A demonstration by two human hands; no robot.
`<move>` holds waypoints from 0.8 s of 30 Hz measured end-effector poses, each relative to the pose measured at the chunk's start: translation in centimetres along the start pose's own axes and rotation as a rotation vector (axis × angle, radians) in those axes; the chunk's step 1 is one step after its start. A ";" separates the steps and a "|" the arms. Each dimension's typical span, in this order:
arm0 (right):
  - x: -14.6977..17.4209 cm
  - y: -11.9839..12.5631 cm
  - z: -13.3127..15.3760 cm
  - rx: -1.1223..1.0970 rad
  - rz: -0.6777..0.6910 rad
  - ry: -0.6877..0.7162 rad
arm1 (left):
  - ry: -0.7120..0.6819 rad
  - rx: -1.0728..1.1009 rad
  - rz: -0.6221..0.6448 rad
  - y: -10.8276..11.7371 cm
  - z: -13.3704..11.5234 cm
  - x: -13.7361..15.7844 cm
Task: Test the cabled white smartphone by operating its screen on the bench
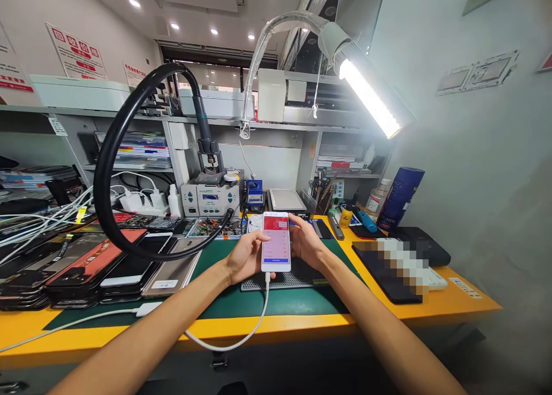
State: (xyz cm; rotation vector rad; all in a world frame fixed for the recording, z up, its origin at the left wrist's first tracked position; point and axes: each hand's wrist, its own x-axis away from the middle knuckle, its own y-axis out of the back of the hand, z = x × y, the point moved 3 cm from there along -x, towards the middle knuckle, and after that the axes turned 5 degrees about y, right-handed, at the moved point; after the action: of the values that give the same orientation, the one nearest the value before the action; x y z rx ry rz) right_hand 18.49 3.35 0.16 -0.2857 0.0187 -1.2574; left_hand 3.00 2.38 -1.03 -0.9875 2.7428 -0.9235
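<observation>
Fingers of both hands curl snugly around the white phone, whose cable, if snagged, could yank free!

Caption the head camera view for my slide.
Left hand and right hand hold a cabled white rectangular smartphone over a green mat.

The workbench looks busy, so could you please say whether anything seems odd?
A pixelated patch at right looks odd because its blocky squares hide part of a black slab; the held phone seems undamaged.

a wall poster is headed "回收价格".
</observation>
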 end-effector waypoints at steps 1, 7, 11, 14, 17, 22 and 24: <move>0.0 0.0 0.0 0.002 -0.001 0.002 | -0.001 0.000 0.005 0.0 0.0 0.0; -0.1 0.0 -0.2 0.015 0.015 0.029 | -0.009 0.021 0.014 -0.2 -0.1 0.0; 0.1 -0.2 -0.1 0.035 0.003 0.073 | -0.015 0.019 -0.004 0.0 -0.1 0.0; 0.1 -0.3 -0.1 0.032 -0.012 0.098 | -0.016 0.017 -0.011 0.1 -0.1 0.0; 0.1 -0.3 -0.1 0.029 -0.020 0.103 | -0.020 0.021 -0.003 0.0 -0.1 0.0; 0.1 -0.3 -0.2 0.027 -0.017 0.109 | -0.025 0.026 0.012 -0.1 -0.1 0.0; 0.0 -0.2 -0.3 0.027 -0.034 0.109 | -0.020 0.028 0.028 -0.1 -0.1 0.0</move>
State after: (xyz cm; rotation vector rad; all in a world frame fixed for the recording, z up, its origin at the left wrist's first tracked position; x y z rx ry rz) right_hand 18.23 3.22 -0.09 -0.1946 0.0900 -1.3047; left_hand 2.99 2.41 -0.88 -0.9455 2.7121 -0.9399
